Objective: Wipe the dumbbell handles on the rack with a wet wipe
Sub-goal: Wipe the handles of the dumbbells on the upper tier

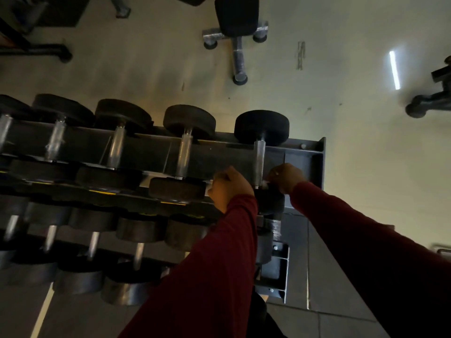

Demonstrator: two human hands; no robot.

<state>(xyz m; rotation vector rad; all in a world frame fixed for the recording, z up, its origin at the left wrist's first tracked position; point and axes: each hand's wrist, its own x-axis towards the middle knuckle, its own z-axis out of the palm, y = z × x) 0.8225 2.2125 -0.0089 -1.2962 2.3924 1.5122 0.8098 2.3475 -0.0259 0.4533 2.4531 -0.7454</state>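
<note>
- No brand, label or number is showing legibly anywhere; only blurred yellow patches are lying along the rack (317, 152) rails.
- The rack is presenting dark, flat steel shelves with bolted end plates, tiered one below another.
- The rightmost dumbbell (261, 128) on the top tier is sitting with round, matte black rubber heads and a knurled, silvery metal handle (259, 162).
- The left hand (228, 187) is curling into a fist just left of that handle's near end; whether it is gripping anything, I cannot tell.
- The right hand (286, 178) is pinching a small white wet wipe (264, 184) against the handle's base.
- Both arms are wearing dark red, soft-looking sleeves.
- A black padded bench (236, 18) on a metal frame is standing on the pale floor beyond.
</note>
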